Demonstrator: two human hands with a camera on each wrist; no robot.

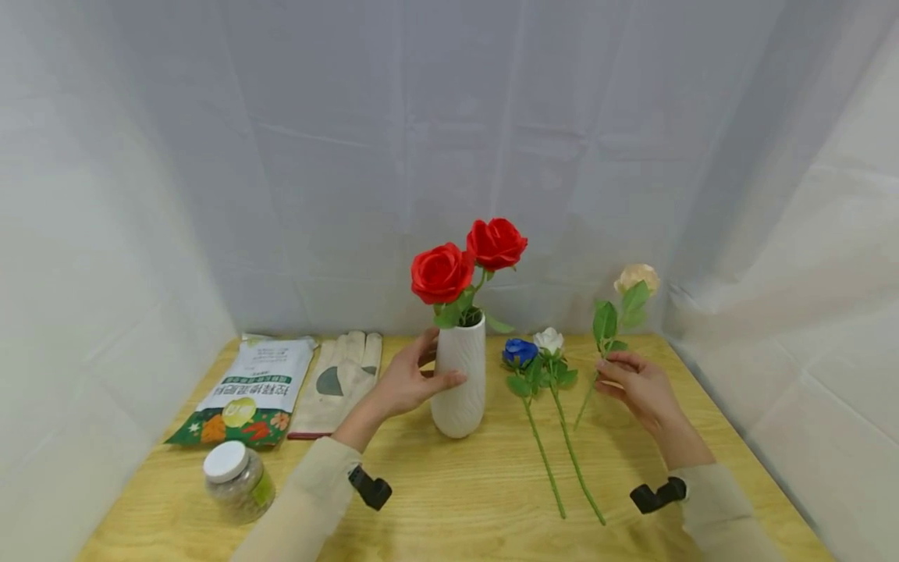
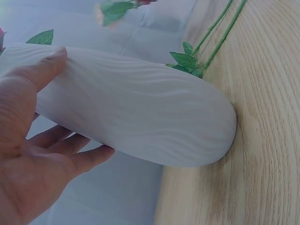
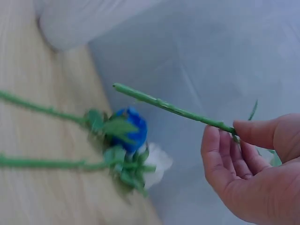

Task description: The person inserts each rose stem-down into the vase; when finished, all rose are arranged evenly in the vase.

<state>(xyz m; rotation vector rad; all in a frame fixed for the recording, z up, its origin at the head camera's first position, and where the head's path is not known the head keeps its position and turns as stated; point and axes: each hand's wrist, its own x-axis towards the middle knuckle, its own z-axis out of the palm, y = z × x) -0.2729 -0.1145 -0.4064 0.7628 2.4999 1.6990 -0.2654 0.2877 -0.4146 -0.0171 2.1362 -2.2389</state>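
A white ribbed vase [image 1: 460, 382] stands upright on the table with two red roses [image 1: 442, 273] in its mouth. My left hand [image 1: 414, 378] grips the vase from its left side; in the left wrist view the thumb lies along one side of the vase [image 2: 140, 108] and the fingers along the other. On the right, my right hand [image 1: 639, 386] pinches the green stem [image 3: 173, 108] of a cream rose [image 1: 637, 279] between thumb and fingers, bloom upward and stem end off the table. Between the hands lie a blue rose [image 1: 520, 352] and a white rose [image 1: 549, 341].
At the left lie a fertilizer bag [image 1: 256, 390] and a pair of work gloves [image 1: 344, 382]. A clear jar with a white lid [image 1: 239, 480] stands nearer the front left. White sheeting [image 1: 393, 156] hangs behind and on both sides of the wooden table [image 1: 449, 499].
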